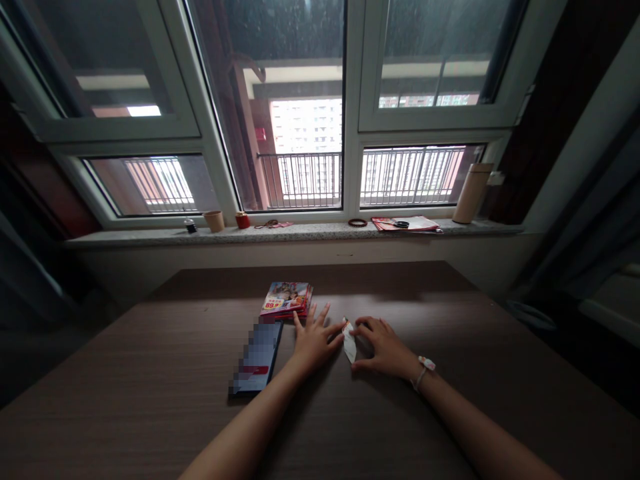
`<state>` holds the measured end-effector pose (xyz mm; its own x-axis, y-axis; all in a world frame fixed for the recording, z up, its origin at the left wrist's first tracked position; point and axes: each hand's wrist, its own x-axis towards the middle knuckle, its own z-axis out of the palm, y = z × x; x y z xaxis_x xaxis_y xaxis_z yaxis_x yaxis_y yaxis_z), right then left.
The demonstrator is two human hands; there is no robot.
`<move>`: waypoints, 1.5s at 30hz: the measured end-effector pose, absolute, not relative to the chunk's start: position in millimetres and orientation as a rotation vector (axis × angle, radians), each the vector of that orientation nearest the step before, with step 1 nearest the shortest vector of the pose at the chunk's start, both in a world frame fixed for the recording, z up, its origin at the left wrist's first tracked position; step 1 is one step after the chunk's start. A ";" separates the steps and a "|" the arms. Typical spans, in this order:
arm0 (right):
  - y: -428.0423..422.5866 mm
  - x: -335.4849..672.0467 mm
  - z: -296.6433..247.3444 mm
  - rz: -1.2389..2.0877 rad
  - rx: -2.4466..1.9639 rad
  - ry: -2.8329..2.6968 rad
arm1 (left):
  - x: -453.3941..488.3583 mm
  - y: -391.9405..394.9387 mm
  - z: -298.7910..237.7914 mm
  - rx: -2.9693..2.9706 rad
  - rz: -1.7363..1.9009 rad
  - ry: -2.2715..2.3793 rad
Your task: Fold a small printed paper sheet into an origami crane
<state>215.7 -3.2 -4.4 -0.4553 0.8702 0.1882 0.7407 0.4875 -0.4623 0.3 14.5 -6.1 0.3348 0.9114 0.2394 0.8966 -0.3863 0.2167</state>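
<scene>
A small white piece of folded paper (349, 343), pointed and with a bit of orange-red at its far end, lies on the brown table (150, 360) between my hands. My left hand (313, 339) rests palm down with fingers spread, its fingertips on the right meeting the paper's left edge. From the other side, my right hand (385, 348) curves around the paper, thumb at the near end and index finger higher up, with a gap between them. A bracelet (423, 371) circles my right wrist. Just beyond my left hand sits a stack of printed leaflets (286, 297).
A phone (258, 360) with a blurred-out screen lies left of my left forearm. Along the windowsill (320, 231) stand a paper cup (215, 221), a red spool-like item (243, 220), a dark bracelet (357, 223), scissors (401, 225) on papers, and a tan flask (472, 194).
</scene>
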 end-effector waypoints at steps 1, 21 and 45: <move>-2.3 216.7 -5.0 0.452 -1.334 -2.330 | -0.2 14.9 -7.3 2.533 0.502 1.712; 11.4 214.5 -15.3 0.307 -1.031 -2.240 | -1.0 15.4 -11.7 2.532 0.504 1.707; 10.9 210.4 -15.6 0.396 -1.102 -2.184 | -2.5 14.9 -2.8 2.534 0.645 1.573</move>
<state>210.4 10.9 -15.6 -0.4345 0.7989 0.4158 0.6024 0.6010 -0.5253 -2.5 14.9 -2.8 0.3806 0.8735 0.3036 0.8354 -0.4655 0.2923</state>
